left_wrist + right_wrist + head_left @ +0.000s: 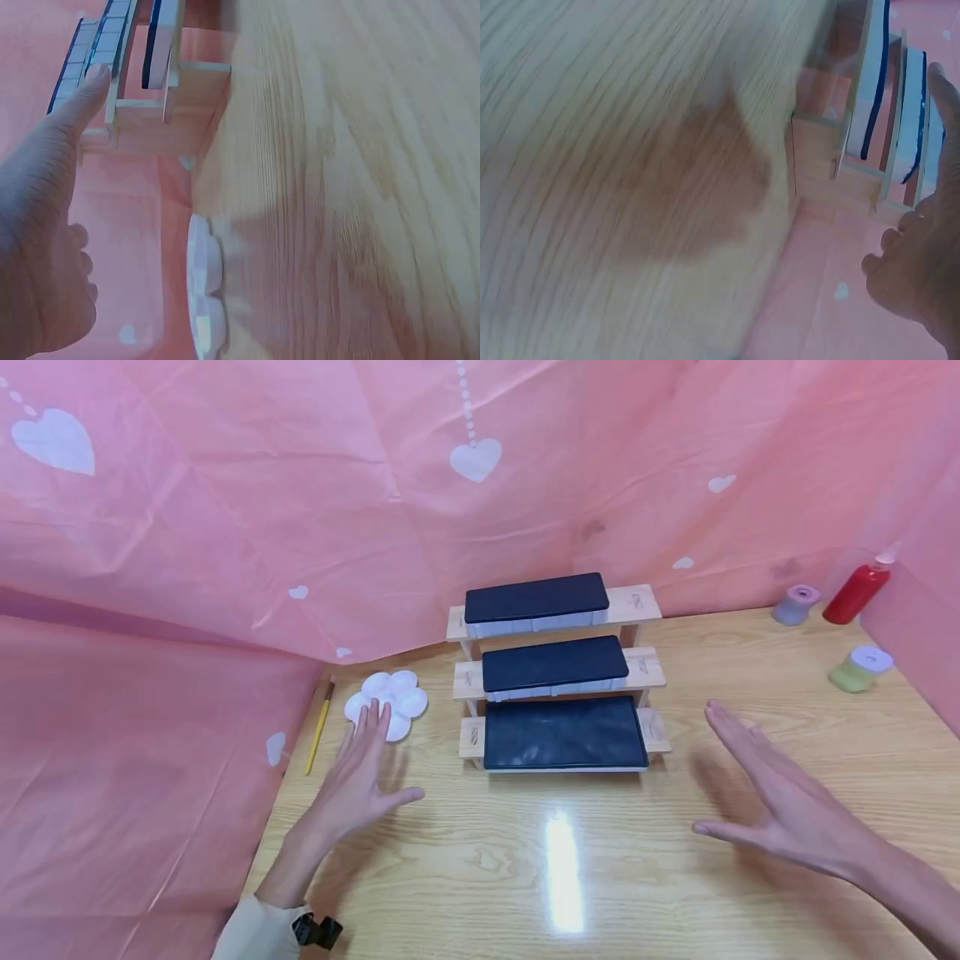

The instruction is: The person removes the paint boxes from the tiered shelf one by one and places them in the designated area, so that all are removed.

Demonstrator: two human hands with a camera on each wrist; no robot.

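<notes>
My left hand (358, 787), fingers spread and holding nothing, hovers over the table beside a white flower-shaped paint palette (411, 702). In the head view its fingertips overlap the palette's lower edge. My right hand (783, 806) is held out over the table to the right, thumb apart from the fingers, also holding nothing. Between the hands stands a three-step wooden rack (652, 735). On its steps lie three dark-lidded boxes with pale sides: a top box (536, 597), a middle box (555, 664) and a wider bottom box (566, 733).
A yellow-handled paintbrush (319, 731) lies left of the palette. At the back right stand a red bottle (857, 593), a purple-topped small jar (797, 605) and a green jar with a white lid (859, 669). Pink cloth (375, 510) with hearts hangs behind the wooden table (450, 877).
</notes>
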